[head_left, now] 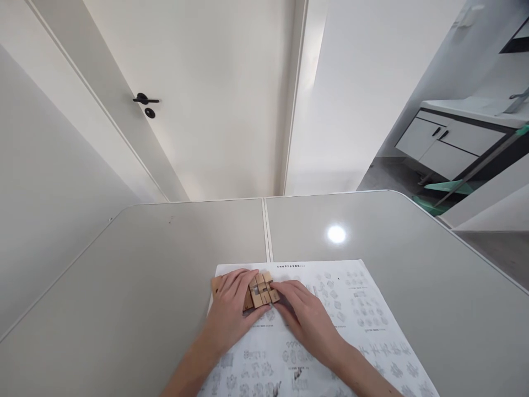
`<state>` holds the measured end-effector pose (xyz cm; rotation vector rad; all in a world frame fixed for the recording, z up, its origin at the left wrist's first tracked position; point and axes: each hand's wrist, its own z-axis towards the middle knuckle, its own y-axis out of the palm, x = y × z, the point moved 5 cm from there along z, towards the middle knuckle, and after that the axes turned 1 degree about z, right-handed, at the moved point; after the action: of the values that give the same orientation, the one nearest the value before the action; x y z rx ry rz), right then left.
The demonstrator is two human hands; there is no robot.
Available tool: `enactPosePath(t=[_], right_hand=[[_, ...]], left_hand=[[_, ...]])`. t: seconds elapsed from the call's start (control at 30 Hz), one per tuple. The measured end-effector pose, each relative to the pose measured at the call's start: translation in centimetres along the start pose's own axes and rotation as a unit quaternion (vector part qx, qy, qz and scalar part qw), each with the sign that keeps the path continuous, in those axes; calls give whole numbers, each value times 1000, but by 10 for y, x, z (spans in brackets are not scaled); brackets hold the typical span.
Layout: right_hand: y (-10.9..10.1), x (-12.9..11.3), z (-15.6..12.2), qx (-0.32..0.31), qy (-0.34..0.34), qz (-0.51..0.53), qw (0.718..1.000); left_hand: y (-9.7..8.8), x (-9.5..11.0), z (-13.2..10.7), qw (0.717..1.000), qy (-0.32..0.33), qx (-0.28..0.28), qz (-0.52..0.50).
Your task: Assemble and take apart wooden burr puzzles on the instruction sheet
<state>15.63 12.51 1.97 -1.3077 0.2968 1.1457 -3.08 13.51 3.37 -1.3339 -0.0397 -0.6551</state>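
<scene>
A small wooden block puzzle of notched, light-brown pieces sits over the upper part of a printed sheet. My left hand wraps over its left side, fingers across the top and thumb along the near edge. From the right, my right hand grips the puzzle's right end between fingers and thumb. Another wooden part pokes out beyond my left fingers. My left hand hides much of the wood, so I cannot tell whether that part is joined to the rest.
The sheet bears rows of small line drawings and lies on a grey table with a seam running away from me. A white door stands beyond the far edge. To the right are a white sink cabinet and green-topped furniture.
</scene>
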Motion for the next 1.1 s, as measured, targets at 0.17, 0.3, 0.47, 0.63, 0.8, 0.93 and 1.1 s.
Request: enactPosePath(t=[0.17,0.3,0.47,0.63,0.8,0.93,1.1], right_hand=[[0,2,0,-25,16,10,999],[1,2,-2,-34,2,8,999],[3,1,-1,-42,-5,7,999],[4,2,0,-40,-7,14,999],[4,2,-3,-34,-10,12,999],[2,0,-2,-22,-14,24,999],[-5,-5,-1,-40,3,34,999]], left_hand=[[0,-1,0,1000,3,-4,11],[-1,2,2,999,17,1,27],[1,5,4,999,17,30,37],[4,8,7,999,21,29,26],[5,9,9,999,13,24,20],[6,6,8,999,4,39,22],[7,3,6,999,-8,34,39]])
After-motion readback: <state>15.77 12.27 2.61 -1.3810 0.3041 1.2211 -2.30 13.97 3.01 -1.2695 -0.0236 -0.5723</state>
